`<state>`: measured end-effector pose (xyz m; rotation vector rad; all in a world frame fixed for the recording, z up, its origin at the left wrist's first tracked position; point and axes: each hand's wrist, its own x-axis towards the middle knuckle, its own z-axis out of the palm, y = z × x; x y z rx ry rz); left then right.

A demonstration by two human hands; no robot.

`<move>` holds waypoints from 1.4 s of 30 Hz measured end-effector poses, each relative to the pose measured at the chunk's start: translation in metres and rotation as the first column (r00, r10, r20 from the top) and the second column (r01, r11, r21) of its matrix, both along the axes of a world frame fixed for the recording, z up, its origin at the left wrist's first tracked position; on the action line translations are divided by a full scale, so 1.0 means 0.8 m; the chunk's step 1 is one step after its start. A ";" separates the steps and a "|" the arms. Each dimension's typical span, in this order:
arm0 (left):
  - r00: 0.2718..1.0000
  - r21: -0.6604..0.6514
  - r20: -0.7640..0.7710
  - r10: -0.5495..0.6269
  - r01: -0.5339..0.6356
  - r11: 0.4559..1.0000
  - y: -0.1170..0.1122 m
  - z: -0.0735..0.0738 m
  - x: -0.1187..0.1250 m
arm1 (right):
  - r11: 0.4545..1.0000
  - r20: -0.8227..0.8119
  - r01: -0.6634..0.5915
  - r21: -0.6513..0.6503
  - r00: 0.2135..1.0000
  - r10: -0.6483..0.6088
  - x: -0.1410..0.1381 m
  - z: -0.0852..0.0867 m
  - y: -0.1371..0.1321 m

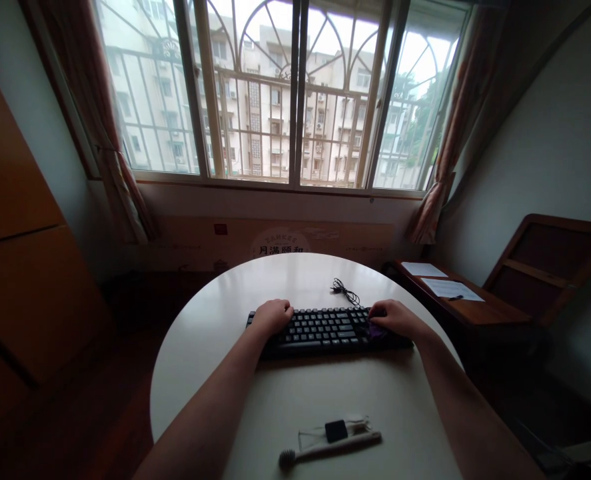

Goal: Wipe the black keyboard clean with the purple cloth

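Observation:
A black keyboard (325, 328) lies across the round white table, its cable (345, 291) bunched behind it. My left hand (274, 316) rests over the keyboard's left end, its fingers curled and partly hidden. At the right end, my right hand (394, 317) pinches a soft, dark purple piece (376, 330) against the keys; whether it is cloth or putty I cannot tell. Nearer to me lie a brush with a pale handle and dark bristles (331, 451) and a small keycap puller with wire loops and a black middle (335, 431).
The white table (190, 373) has a curved edge. Beyond its right side stands a wooden chair (480, 310) bearing paper sheets (451, 290) and a pen (456, 297). A printed box (200, 243) is under the barred window (295, 93). A wooden cabinet (30, 293) stands left.

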<state>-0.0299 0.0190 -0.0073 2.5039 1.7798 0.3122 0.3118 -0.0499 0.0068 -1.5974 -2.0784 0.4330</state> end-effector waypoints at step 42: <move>1.000 0.000 -0.003 0.010 -0.010 1.000 -0.001 0.002 0.002 | 1.000 -0.048 -0.023 -0.014 0.999 0.022 -0.001 -0.006 -0.001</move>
